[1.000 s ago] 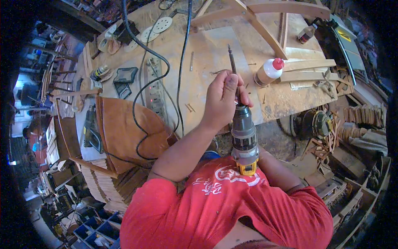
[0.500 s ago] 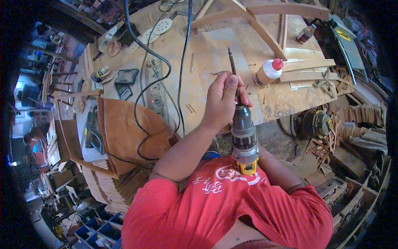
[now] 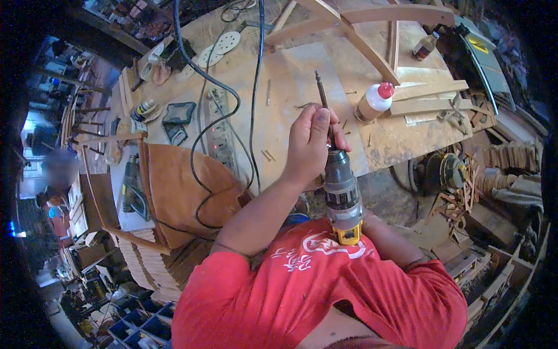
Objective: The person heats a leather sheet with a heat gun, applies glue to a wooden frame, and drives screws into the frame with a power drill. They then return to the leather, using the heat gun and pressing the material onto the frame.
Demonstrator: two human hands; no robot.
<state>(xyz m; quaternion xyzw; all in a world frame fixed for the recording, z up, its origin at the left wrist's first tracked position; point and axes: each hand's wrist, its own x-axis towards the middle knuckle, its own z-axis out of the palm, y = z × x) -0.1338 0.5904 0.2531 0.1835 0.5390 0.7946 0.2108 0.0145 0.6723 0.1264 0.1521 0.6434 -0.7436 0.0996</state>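
Observation:
My left hand point(image 3: 313, 135) is closed round the long dark driver bit point(image 3: 321, 93), just ahead of the chuck. The bit's tip sticks out past my thumb, over the workbench. Behind that hand is a grey, black and yellow power drill point(image 3: 342, 189), its rear close to my red shirt and its nose pointing away from me. My right forearm point(image 3: 386, 235) runs in under the drill's body, where the handle is; the drill hides my right hand and its fingers. Several loose screws point(image 3: 268, 155) lie on the workbench point(image 3: 290, 75) around my left hand.
A glue bottle point(image 3: 375, 102) with a red cap stands right of the bit. Wooden frame pieces point(image 3: 366, 46) lie beyond it. Black cables point(image 3: 236, 99) hang across the left side, near a power strip point(image 3: 220, 128) and a brown leather-like panel point(image 3: 186, 186). At far left is another person point(image 3: 55, 200).
My view has shifted slightly, and the bit's tip has moved a little left. Both hands keep nearly the same pose. The person at far left shows more clearly.

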